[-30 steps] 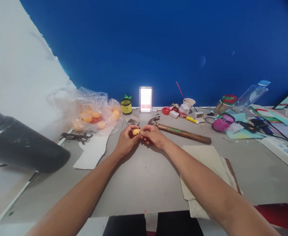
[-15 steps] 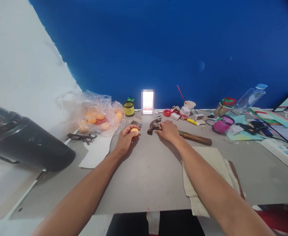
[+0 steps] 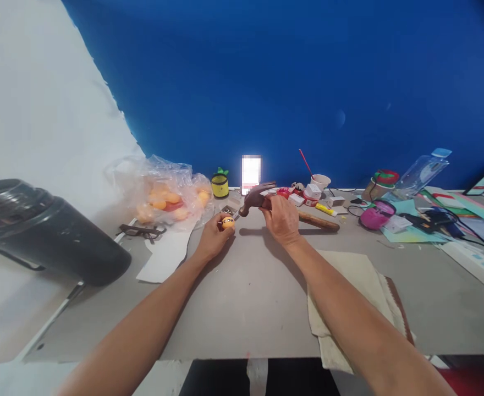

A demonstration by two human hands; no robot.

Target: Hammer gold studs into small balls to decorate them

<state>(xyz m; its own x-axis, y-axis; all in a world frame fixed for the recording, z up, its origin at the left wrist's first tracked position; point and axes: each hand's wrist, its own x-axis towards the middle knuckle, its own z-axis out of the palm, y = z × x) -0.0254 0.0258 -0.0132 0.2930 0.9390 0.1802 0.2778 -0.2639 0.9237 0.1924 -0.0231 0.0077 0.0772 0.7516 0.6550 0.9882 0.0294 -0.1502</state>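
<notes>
My left hand (image 3: 212, 240) is closed around a small orange ball (image 3: 227, 222), which shows a dark and white marking on its near side. My right hand (image 3: 282, 221) grips a claw hammer (image 3: 255, 198) close to its head. The steel head is lifted off the table and casts a shadow; the wooden handle runs out to the right behind my hand. Between the head and the ball there is a small gap. Just beyond my left hand lies a small metallic item (image 3: 229, 210), partly hidden.
A clear plastic bag (image 3: 159, 190) of orange pieces, glasses (image 3: 141, 230) and a dark tumbler (image 3: 69, 236) stand left. A yellow pot (image 3: 219, 186) and paper cup (image 3: 321, 180) are at the back. Right are a folded cloth (image 3: 345, 269), pink pouch (image 3: 376, 214) and power strip (image 3: 475, 267).
My right hand has closed on the hammer near its head and raised the head off the table, tilting it. My left hand has turned the ball, bringing its marking into view.
</notes>
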